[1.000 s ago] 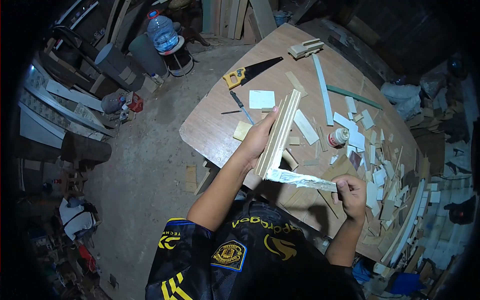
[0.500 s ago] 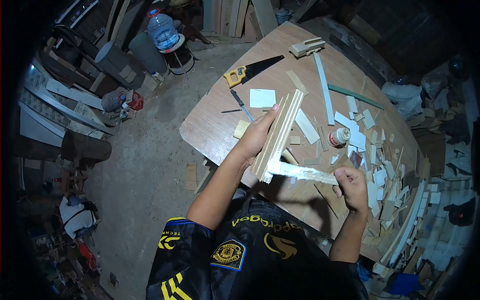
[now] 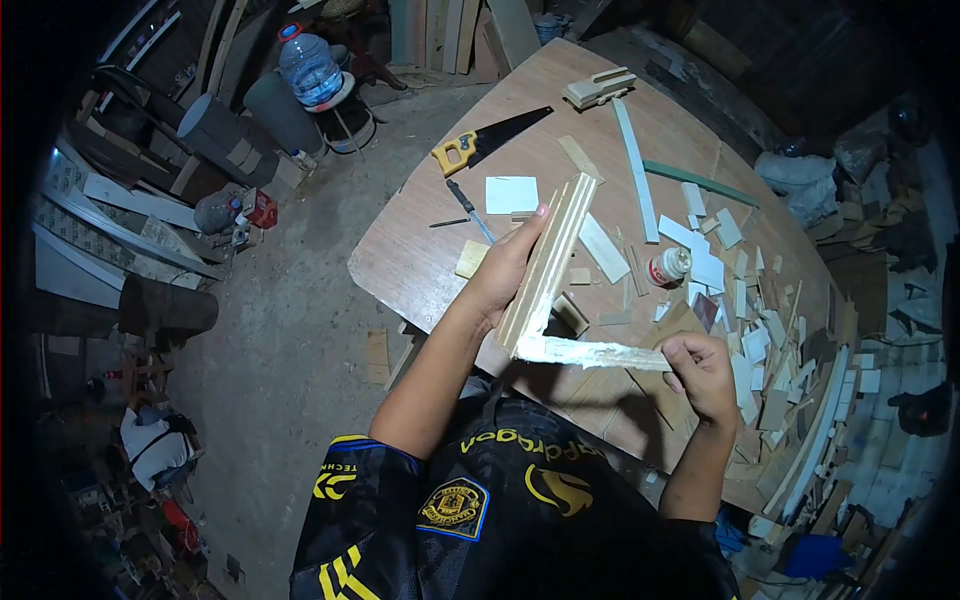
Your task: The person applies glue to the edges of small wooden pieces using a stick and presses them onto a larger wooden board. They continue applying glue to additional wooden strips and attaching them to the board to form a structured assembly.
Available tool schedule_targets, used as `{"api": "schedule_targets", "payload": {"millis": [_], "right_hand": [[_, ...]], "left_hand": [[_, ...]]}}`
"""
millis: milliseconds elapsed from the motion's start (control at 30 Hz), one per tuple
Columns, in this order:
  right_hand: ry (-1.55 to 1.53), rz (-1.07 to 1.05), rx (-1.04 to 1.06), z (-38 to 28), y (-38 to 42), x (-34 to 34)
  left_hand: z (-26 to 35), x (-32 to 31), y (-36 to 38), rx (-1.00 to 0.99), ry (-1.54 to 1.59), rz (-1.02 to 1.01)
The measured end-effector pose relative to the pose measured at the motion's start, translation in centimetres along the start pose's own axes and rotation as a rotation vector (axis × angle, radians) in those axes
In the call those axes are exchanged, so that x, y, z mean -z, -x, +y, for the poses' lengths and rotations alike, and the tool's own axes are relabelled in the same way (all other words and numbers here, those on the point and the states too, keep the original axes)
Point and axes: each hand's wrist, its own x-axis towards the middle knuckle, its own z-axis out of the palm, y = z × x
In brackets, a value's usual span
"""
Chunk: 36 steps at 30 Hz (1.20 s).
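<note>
Left hand (image 3: 505, 268) is closed round a layered wood bundle (image 3: 560, 240), tilted, left of the jar (image 3: 670, 266) and raised off the table (image 3: 395, 255). Right hand (image 3: 706, 374) pinches the bare end of a thin stick (image 3: 640, 357), on the body side of the jar; its other end, thick with white paste (image 3: 540, 348), meets the bundle's near end. From here I'd watch that joint: load's heavy, so a blob could drop on the shirt (image 3: 520, 455) or table. Stick's held only at the tip, so a hard press could twist it and smear unevenly. If the layers aren't bonded, a slack left grip could let them slide. Jar looks open; a forearm swing might tip it. Offcuts (image 3: 757, 345) crowd its right, saw (image 3: 495, 140) lies beyond it to the left, second person (image 3: 155, 450) well off left.
</note>
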Motion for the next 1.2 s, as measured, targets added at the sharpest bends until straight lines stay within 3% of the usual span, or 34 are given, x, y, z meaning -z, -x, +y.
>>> {"api": "schedule_targets", "payload": {"millis": [133, 200, 300, 433, 533, 667, 833, 967, 1200], "right_hand": [[0.003, 0.071, 0.016, 0.0, -0.6, 0.3], [0.013, 0.233, 0.103, 0.0, -1.1, 0.4], [0.036, 0.254, 0.1, -0.5, -1.5, 0.4], [-0.003, 0.193, 0.068, -0.7, -0.6, 0.5], [0.076, 0.01, 0.021, -1.0, -0.2, 0.4], [0.097, 0.086, -0.019, -0.5, -1.3, 0.6], [-0.087, 0.269, 0.082, -0.7, -1.9, 1.1], [0.03, 0.003, 0.012, -1.3, -0.8, 0.5], [0.027, 0.194, 0.052, -1.0, -2.1, 0.8]], "left_hand": [[0.2, -0.3, -0.2, 0.015, -0.036, -0.02], [-0.2, -0.5, -0.5, -0.01, -0.039, 0.017], [-0.6, -0.2, -0.9, -0.014, 0.015, -0.009], [0.0, 0.0, -0.7, 0.013, 0.049, -0.024], [0.3, 0.1, -0.7, 0.029, -0.024, 0.025], [0.1, 0.1, -1.3, 0.036, -0.007, -0.003], [-0.1, 0.1, -2.1, -0.006, 0.025, -0.019], [0.5, 0.2, -1.9, 0.031, 0.029, -0.005], [0.0, 0.2, -2.5, 0.005, 0.053, 0.006]]}}
